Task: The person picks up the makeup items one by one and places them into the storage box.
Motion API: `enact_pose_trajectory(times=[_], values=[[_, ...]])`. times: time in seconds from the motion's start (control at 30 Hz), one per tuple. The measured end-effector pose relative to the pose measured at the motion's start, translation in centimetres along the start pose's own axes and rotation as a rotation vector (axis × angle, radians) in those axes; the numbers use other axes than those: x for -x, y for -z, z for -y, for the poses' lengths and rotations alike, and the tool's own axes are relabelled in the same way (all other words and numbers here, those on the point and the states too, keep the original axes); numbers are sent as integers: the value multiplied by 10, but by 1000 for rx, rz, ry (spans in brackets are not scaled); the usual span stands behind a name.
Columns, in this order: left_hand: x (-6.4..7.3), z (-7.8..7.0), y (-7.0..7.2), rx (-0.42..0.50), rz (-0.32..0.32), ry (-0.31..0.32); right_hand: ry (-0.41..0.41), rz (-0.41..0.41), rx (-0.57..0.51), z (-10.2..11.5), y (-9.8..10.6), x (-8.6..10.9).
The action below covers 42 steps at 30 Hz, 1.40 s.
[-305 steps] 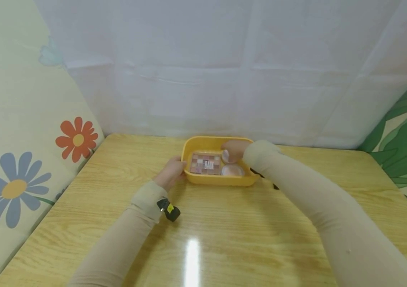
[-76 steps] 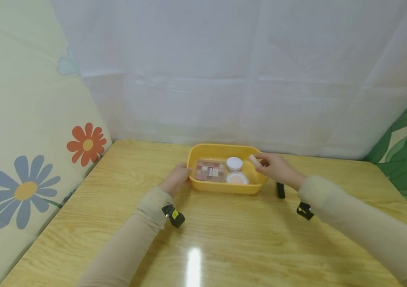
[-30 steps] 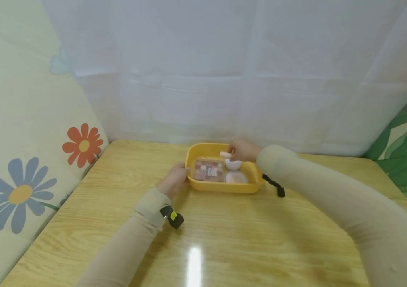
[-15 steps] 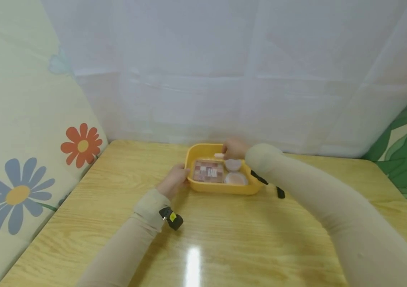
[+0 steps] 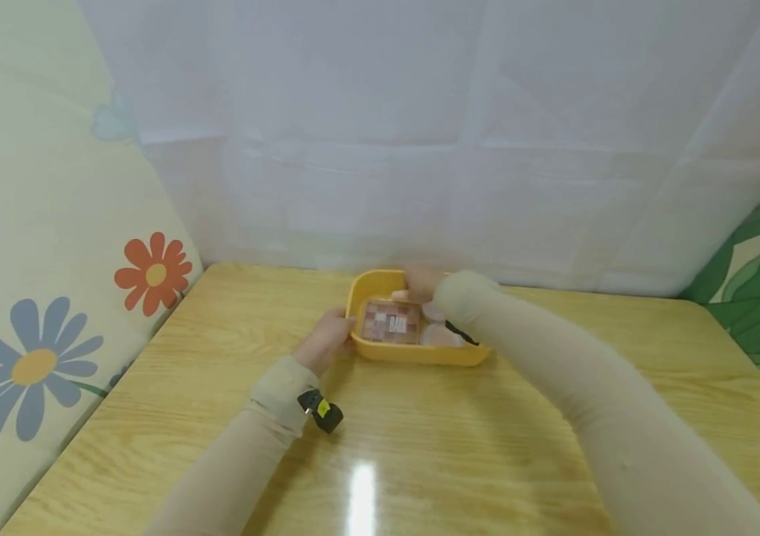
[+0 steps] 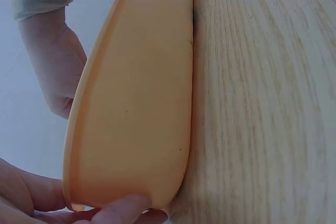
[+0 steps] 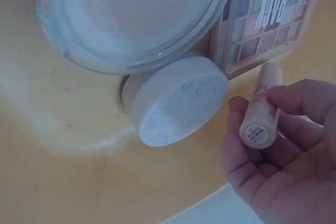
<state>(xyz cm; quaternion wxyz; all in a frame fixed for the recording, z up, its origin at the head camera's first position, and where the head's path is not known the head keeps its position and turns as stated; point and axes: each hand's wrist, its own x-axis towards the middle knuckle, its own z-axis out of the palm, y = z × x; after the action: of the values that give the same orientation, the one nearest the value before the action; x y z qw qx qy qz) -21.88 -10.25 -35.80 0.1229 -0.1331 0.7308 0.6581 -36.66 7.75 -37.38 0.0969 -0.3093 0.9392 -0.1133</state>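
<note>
A yellow plastic basket (image 5: 413,353) stands on the table. My left hand (image 5: 321,341) grips its left end; in the left wrist view the thumb and fingers wrap its corner. My right hand (image 5: 423,283) is over the back of the basket and pinches a pale lipstick tube (image 7: 261,106), its labelled end facing the right wrist camera. Below the tube lies an eyeshadow palette (image 5: 389,321) with a checkered lid. To the palette's right are a clear-lidded round compact (image 7: 131,19) and a small white-lidded jar (image 7: 184,103), partly covered by the right arm in the head view.
The wooden table (image 5: 420,432) spreads out in front and to both sides. A white cloth (image 5: 353,149) hangs right behind the basket. Flower-patterned panels (image 5: 31,223) flank the table.
Earlier the right hand set the white-lidded jar in the basket. It then held the lipstick tube at the right end and has moved left with it, lower behind the palette. Left hand unmoved.
</note>
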Motion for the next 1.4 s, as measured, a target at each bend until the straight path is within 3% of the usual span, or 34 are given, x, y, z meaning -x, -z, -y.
enact_pose_trajectory(times=[0.07, 0.17, 0.27, 0.37, 0.43, 0.6, 0.8, 0.87, 0.97, 1.13, 1.4], values=[[0, 0, 0, 1, 0, -1, 75, -55, 21, -20, -18, -19], [1, -2, 0, 1, -5, -4, 36, -4, 5, -21, -18, -31], [2, -2, -1, 3, -11, 0, -79, 109, 4, 40, 27, 20], [2, -3, -1, 1, -10, -1, -85, 83, -29, 64, 41, 42], [1, -3, -1, -1, -7, -4, -83, 69, -38, 64, 39, 42], [1, -1, -3, 19, 10, -12, -110, 96, -81, 44, 21, 18], [1, -1, -4, 19, -1, 2, 115, 7, 25, -24, -41, -52], [0, -1, -3, 14, -3, 3, 121, 19, 46, -35, -47, -64], [0, -1, -2, 8, -3, 4, 88, 25, 28, -15, -31, -44], [0, 2, 0, -3, 7, -14, -17, 90, -15, 36, 7, 2], [0, 3, -1, -7, 15, -34, -76, 36, 7, 50, 17, 20]])
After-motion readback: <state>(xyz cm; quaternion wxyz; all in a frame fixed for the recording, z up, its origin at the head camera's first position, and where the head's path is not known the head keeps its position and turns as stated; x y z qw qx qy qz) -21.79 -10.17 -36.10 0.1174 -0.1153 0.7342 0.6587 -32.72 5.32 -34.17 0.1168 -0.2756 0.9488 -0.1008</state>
